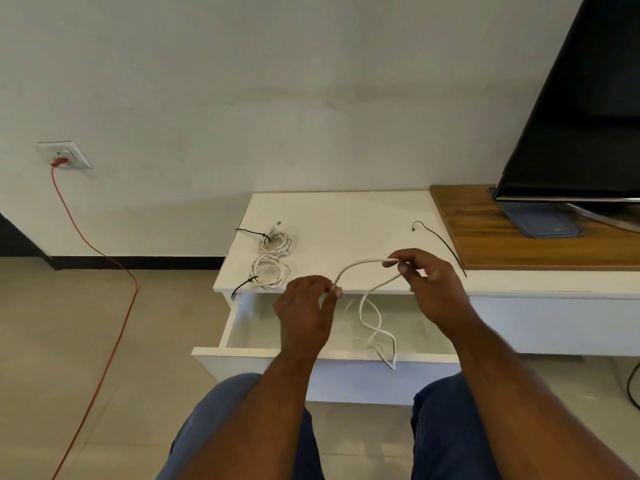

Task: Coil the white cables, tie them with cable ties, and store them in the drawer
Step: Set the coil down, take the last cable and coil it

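Blue-trousered knees (446,431) fill the bottom of the view, with both bare forearms reaching forward above them. Just beyond the knees, the open white drawer (277,362) stands pulled out from the low white cabinet (346,216); its pale inside is bare apart from slack loops of cable hanging down into it.

Above the drawer, the left hand (306,306) is closed, pinching the loose white cable (353,266) between thumb and fingertips near the cabinet's front edge. The right hand (427,275) is also closed on the same cable, holding it between thumb and forefinger a little higher and to the right. Between the two hands the cable arches upward in a short span; from the right hand it drops in twisting loops into the drawer, its lowest bend reaching the drawer's front panel.

On the cabinet top, left of the hands, lies a coiled white cable bound with a black tie (270,271), close to the front edge. Just behind it sits a second coiled white cable with a black tie (275,240). To the right, a loose black cable tie (440,242) lies unfastened, running diagonally toward a wooden board (485,237).

Farther back, a black flat-screen television (585,116) stands on that board. At the far left, a red cord (100,258) trails across the tiled floor from a white wall socket (64,154).
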